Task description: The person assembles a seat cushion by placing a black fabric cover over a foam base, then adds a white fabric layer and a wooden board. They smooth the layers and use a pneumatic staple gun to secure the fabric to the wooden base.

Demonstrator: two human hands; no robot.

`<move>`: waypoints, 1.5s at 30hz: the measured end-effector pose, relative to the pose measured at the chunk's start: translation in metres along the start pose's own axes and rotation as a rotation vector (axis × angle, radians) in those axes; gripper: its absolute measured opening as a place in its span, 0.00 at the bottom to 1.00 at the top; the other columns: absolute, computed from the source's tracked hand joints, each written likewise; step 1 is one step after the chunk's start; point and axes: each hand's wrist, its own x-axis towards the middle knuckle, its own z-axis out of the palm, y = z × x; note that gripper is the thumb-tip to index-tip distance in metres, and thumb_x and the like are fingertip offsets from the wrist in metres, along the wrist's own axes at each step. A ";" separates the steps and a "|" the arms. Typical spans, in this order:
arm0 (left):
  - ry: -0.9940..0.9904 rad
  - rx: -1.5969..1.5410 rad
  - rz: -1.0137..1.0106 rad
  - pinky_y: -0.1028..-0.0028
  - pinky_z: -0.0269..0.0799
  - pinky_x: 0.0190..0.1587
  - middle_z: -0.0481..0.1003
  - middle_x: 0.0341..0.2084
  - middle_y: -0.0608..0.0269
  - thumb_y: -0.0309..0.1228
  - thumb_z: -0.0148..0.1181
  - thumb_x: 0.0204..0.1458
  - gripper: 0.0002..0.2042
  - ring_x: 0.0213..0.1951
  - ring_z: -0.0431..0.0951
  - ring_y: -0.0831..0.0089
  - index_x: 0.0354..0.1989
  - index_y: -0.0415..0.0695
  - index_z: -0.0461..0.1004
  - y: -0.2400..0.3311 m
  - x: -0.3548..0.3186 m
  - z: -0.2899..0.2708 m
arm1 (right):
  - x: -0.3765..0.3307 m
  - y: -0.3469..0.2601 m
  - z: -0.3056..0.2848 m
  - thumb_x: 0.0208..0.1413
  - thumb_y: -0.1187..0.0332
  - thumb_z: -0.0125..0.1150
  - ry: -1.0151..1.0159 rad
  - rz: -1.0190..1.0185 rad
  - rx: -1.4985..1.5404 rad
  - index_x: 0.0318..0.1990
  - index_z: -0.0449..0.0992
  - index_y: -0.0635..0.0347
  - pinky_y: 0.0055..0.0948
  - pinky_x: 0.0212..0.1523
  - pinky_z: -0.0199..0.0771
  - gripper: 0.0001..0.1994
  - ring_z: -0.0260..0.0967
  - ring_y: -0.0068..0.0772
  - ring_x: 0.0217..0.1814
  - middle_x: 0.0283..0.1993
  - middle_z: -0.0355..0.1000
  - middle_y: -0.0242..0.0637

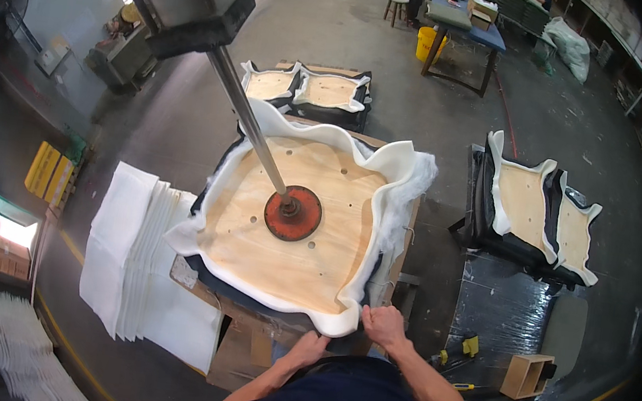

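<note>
In front of me lies an upturned seat cushion with a pale plywood panel (288, 273), white padding (400, 156) curling up around its rim. A red round press plate (306, 216) on a steel rod bears down on the panel's middle. Black cover fabric (207, 276) shows beneath the padding. At the near right corner, my left hand (308, 350) is closed at the cover's edge, just left of the padding's tip. My right hand (384, 326) is closed in a fist on the other side of that corner, also gripping the cover. The gripped edges are mostly hidden by my fingers.
White padding sheets (119, 248) are stacked to the left. More upturned cushions (525, 201) stand on the right, others (330, 89) beyond the press. A wooden box (525, 376) and a yellow-and-black tool (463, 349) lie at lower right. A person stands by a far worktable (482, 34).
</note>
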 end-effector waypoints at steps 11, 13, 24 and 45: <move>-0.066 -0.215 -0.187 0.63 0.72 0.36 0.76 0.29 0.46 0.49 0.46 0.66 0.28 0.33 0.77 0.61 0.42 0.28 0.74 -0.006 0.002 0.011 | -0.047 -0.004 0.003 0.62 0.41 0.49 -0.484 0.311 0.419 0.40 0.82 0.66 0.48 0.49 0.74 0.31 0.77 0.58 0.47 0.38 0.79 0.57; -0.111 -0.230 -0.270 0.67 0.72 0.33 0.76 0.29 0.53 0.48 0.46 0.66 0.26 0.29 0.76 0.70 0.43 0.30 0.74 0.000 -0.002 0.009 | -0.051 -0.005 0.016 0.58 0.38 0.51 -0.567 0.237 0.220 0.39 0.82 0.66 0.45 0.49 0.75 0.33 0.79 0.53 0.45 0.35 0.80 0.55; 0.093 -0.265 -0.236 0.61 0.72 0.33 0.76 0.22 0.45 0.54 0.46 0.64 0.33 0.26 0.78 0.60 0.35 0.27 0.76 -0.020 -0.012 0.018 | -0.056 -0.008 0.055 0.65 0.51 0.53 -0.580 0.219 0.912 0.26 0.76 0.61 0.31 0.26 0.67 0.23 0.67 0.27 0.20 0.20 0.72 0.34; 0.799 -0.596 -0.414 0.78 0.69 0.36 0.77 0.33 0.66 0.38 0.47 0.66 0.14 0.29 0.71 0.79 0.46 0.42 0.75 -0.094 -0.134 -0.127 | -0.016 0.052 -0.019 0.66 0.51 0.53 0.051 0.726 1.746 0.16 0.61 0.48 0.26 0.21 0.50 0.25 0.50 0.23 0.17 0.15 0.57 0.26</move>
